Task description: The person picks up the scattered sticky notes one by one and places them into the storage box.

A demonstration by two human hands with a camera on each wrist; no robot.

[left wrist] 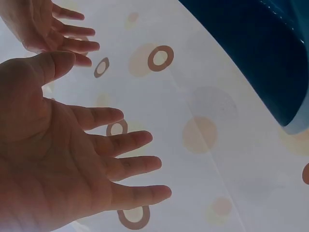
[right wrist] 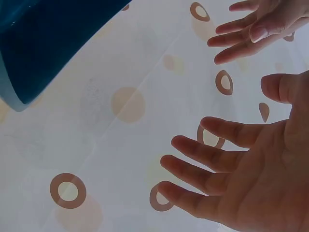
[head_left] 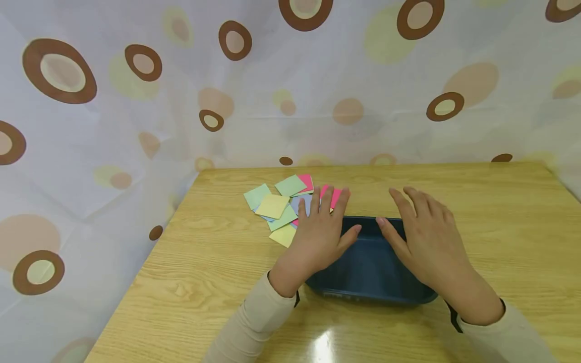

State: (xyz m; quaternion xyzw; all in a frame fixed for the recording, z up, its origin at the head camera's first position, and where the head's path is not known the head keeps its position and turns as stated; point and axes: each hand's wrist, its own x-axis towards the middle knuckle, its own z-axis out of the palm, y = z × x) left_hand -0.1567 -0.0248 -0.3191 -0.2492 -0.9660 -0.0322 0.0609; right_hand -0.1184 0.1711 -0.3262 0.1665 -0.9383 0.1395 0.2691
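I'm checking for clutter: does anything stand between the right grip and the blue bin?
Nothing visible does: no object shows between the right grip and the blue bin. The paper squares lie near the bin's far left corner.

Left hand (head_left: 315,239) partly hides paper squares (head_left: 273,206) — wrist views crop the tub (head_left: 369,269).

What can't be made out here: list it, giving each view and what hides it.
- Head view: some paper squares, behind the left hand; their full count can't be told.
- Head view: the blue tub's far right corner, behind the right hand.
- Head view: pale marks on the tub's near side, too small and blurred to read.
- Both wrist views: most of the tub, cut off by picture edges.
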